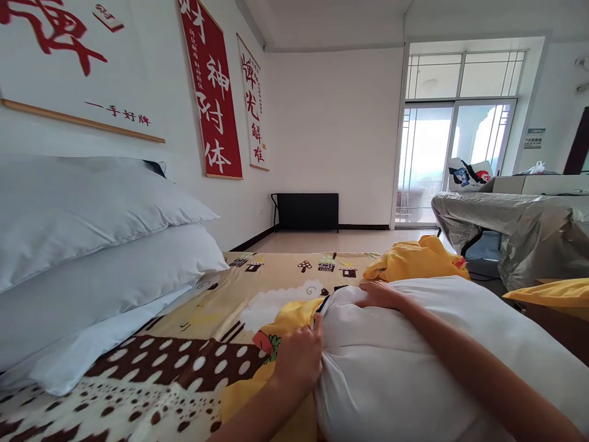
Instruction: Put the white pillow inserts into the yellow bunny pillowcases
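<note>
The near end of the white pillow (pixel 414 362) runs off the bottom edge, and the yellow pillowcase (pixel 294 316) is largely hidden beneath it and the left hand (pixel 299 359). The pillow lies on the patterned bedsheet (pixel 193 344), its long axis running from the viewer away toward the room, far end partly inside the pillowcase's opening. The left hand's fingers pinch the pillowcase edge against the pillow; the right hand (pixel 380 294) rests flat on the far end, fingers loosely spread.
</note>
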Tool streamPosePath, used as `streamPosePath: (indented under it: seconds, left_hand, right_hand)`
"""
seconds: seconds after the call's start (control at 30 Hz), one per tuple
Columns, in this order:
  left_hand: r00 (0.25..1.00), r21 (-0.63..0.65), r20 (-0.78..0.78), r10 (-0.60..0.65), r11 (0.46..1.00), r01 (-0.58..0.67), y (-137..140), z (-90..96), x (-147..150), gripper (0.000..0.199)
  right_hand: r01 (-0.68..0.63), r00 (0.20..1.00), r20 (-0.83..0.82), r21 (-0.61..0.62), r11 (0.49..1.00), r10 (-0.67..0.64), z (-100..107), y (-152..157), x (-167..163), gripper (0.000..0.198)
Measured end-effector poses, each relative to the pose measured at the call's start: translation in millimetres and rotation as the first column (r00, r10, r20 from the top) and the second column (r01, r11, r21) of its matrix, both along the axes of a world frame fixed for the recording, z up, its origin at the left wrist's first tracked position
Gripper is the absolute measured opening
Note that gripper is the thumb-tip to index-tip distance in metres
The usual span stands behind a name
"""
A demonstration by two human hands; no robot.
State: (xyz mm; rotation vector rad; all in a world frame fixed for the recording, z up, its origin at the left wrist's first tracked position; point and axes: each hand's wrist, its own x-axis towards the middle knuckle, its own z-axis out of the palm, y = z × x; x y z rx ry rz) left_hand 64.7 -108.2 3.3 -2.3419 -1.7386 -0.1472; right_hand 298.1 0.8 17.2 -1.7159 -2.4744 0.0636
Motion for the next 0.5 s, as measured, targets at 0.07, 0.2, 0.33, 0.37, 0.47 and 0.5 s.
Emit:
streamPosePath:
  seconds: [0.07, 0.2, 0.33, 0.37, 0.47, 0.5]
  left_hand:
    - [0.998, 0.033, -0.038, 0.043, 0.999, -0.042, 10, 5.8, 4, 0.051]
    - [0.996, 0.08, -0.037, 0.078, 0.994, -0.075, 29, 8.8, 4, 0.039]
    - [0.997, 0.107, -0.039, 0.068, 0.992, -0.063, 43, 8.7, -6, 0.035]
    - [0.997, 0.117, -0.039, 0.06, 0.992, -0.055, 46, 9.0, -9, 0.035]
    - [0.998, 0.155, -0.033, 0.045, 0.987, -0.04, 56, 11.2, -14, 0.033]
    - [0.999, 0.165, -0.027, 0.044, 0.986, -0.039, 60, 12.5, -14, 0.033]
  right_hand:
    - [0.013, 0.999, 0.028, 0.07, 0.997, -0.015, 5, -15, -6, 0.052]
    - [0.029, 0.995, 0.088, 0.169, 0.985, -0.044, 15, -50, -19, 0.054]
    - [-0.022, 0.97, 0.239, 0.238, 0.971, -0.036, 23, -80, -34, 0.053]
    - [-0.043, 0.961, 0.276, 0.245, 0.969, -0.027, 23, -86, -38, 0.053]
    - [-0.108, 0.937, 0.348, 0.288, 0.951, 0.0, 22, -104, -49, 0.053]
    - [-0.134, 0.928, 0.372, 0.308, 0.942, 0.011, 21, -110, -53, 0.051]
